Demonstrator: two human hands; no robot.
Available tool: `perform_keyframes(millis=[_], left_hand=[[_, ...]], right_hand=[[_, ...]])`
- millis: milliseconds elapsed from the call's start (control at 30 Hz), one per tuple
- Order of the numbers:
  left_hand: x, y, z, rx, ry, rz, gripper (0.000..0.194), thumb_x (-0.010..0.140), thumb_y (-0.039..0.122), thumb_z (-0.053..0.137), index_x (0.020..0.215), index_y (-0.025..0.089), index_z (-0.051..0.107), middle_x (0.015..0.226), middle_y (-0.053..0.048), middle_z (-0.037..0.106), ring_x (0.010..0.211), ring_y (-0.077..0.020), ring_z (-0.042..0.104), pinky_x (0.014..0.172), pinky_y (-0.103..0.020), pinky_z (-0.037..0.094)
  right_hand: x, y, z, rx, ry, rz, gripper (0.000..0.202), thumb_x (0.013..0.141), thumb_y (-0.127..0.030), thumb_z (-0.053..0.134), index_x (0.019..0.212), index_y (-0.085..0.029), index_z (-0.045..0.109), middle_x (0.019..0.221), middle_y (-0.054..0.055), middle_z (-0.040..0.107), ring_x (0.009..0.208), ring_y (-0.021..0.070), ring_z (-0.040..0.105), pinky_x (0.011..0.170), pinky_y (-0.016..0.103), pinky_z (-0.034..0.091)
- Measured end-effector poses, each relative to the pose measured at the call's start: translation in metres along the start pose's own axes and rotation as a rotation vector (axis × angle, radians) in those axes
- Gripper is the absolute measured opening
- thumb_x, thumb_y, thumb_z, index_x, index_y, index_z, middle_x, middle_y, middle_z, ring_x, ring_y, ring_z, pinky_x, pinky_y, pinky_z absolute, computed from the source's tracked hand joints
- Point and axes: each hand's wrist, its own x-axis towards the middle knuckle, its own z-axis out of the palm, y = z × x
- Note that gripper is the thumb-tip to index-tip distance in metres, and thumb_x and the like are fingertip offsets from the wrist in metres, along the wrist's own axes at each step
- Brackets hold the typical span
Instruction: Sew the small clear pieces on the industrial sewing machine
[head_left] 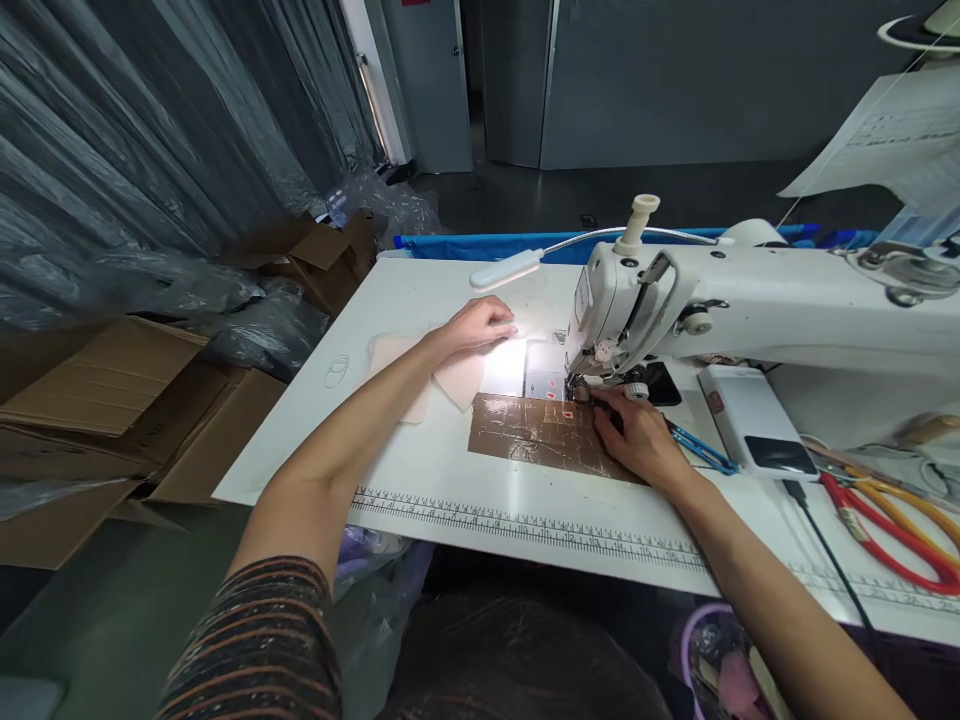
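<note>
On the white bench (450, 480), keep your left hand (480, 325) flat and unclenched on the pale pink fabric pieces (457, 378) while your right hand (637, 435) pinches beside the white sewing machine's (750, 300) needle, fingertips clear.

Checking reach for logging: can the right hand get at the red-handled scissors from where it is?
Probably yes. The right hand rests by the needle; the scissors lie uncovered further right on the table, with only a cable between.
</note>
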Motion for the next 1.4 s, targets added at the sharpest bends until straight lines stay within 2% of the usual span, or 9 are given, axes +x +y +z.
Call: perform_keyframes(millis=[100,267,367,467,567,733,1000,1267,1400], left_hand=[[-0.027,-0.010,-0.020,0.054,0.050,-0.025,0.031,0.086,0.037,0.060,0.107,0.020,0.074,0.124,-0.008,0.069,0.115,-0.0249,0.064,0.106,-0.037,0.047],[-0.097,-0.036,-0.055,0.251,0.182,-0.308,0.036,0.089,0.038,0.057,0.114,0.017,0.072,0.130,-0.011,0.065,0.117,-0.0277,0.062,0.107,-0.041,0.048],[-0.132,-0.047,-0.062,0.308,0.265,-0.424,0.034,0.089,0.037,0.057,0.109,0.015,0.074,0.128,-0.013,0.065,0.117,-0.0297,0.062,0.111,-0.043,0.045],[-0.150,-0.053,-0.057,0.310,0.315,-0.470,0.031,0.091,0.036,0.056,0.105,0.016,0.075,0.124,-0.011,0.067,0.112,-0.0270,0.065,0.107,-0.040,0.049],[-0.154,-0.057,-0.051,0.294,0.362,-0.490,0.028,0.092,0.034,0.056,0.103,0.020,0.077,0.119,-0.007,0.069,0.106,-0.0228,0.068,0.103,-0.037,0.052],[-0.153,-0.057,-0.049,0.280,0.417,-0.482,0.026,0.094,0.033,0.057,0.104,0.022,0.077,0.123,-0.006,0.068,0.108,-0.0212,0.067,0.101,-0.036,0.053],[-0.153,-0.049,-0.047,0.318,0.444,-0.450,0.026,0.096,0.031,0.055,0.110,0.022,0.076,0.126,-0.007,0.068,0.112,-0.0241,0.065,0.104,-0.044,0.048],[-0.154,-0.055,-0.046,0.354,0.503,-0.414,0.019,0.092,0.025,0.062,0.103,0.024,0.078,0.122,-0.006,0.071,0.107,-0.0231,0.067,0.102,-0.045,0.050],[-0.154,-0.062,-0.042,0.345,0.533,-0.406,0.018,0.091,0.023,0.063,0.100,0.022,0.078,0.116,-0.005,0.073,0.105,-0.0213,0.068,0.099,-0.039,0.053]], right_hand=[[-0.001,0.000,0.000,-0.014,0.000,-0.001,0.038,0.093,-0.029,0.046,0.120,-0.016,0.068,0.112,0.015,0.064,0.085,0.0274,0.067,0.080,0.041,0.056],[-0.003,0.000,0.000,-0.080,-0.032,-0.008,0.042,0.095,-0.033,0.042,0.123,-0.014,0.066,0.115,0.017,0.063,0.089,0.0298,0.067,0.080,0.043,0.056],[-0.005,0.001,-0.001,-0.115,-0.051,-0.004,0.044,0.096,-0.035,0.042,0.128,-0.014,0.064,0.116,0.019,0.063,0.092,0.0321,0.067,0.081,0.046,0.056],[-0.005,0.001,-0.001,-0.113,-0.039,0.005,0.043,0.094,-0.034,0.044,0.126,-0.014,0.064,0.112,0.020,0.064,0.097,0.0352,0.067,0.083,0.047,0.056],[-0.004,0.000,-0.003,-0.099,-0.037,0.004,0.041,0.092,-0.034,0.045,0.122,-0.015,0.065,0.106,0.020,0.067,0.099,0.0384,0.066,0.084,0.051,0.056],[0.000,-0.001,-0.007,-0.080,-0.044,0.003,0.036,0.090,-0.033,0.049,0.120,-0.022,0.066,0.111,0.018,0.069,0.098,0.0369,0.067,0.084,0.051,0.056],[0.001,0.001,-0.008,-0.053,-0.060,0.036,0.036,0.088,-0.036,0.050,0.117,-0.023,0.067,0.104,0.017,0.071,0.087,0.0357,0.069,0.076,0.049,0.056],[0.000,0.003,-0.006,-0.109,-0.057,-0.014,0.035,0.091,-0.035,0.048,0.117,-0.021,0.066,0.115,0.017,0.070,0.092,0.0338,0.070,0.079,0.045,0.056],[0.000,0.012,-0.001,-0.135,0.012,-0.082,0.041,0.094,-0.041,0.043,0.115,-0.017,0.068,0.105,0.015,0.072,0.086,0.0324,0.070,0.072,0.043,0.057]])
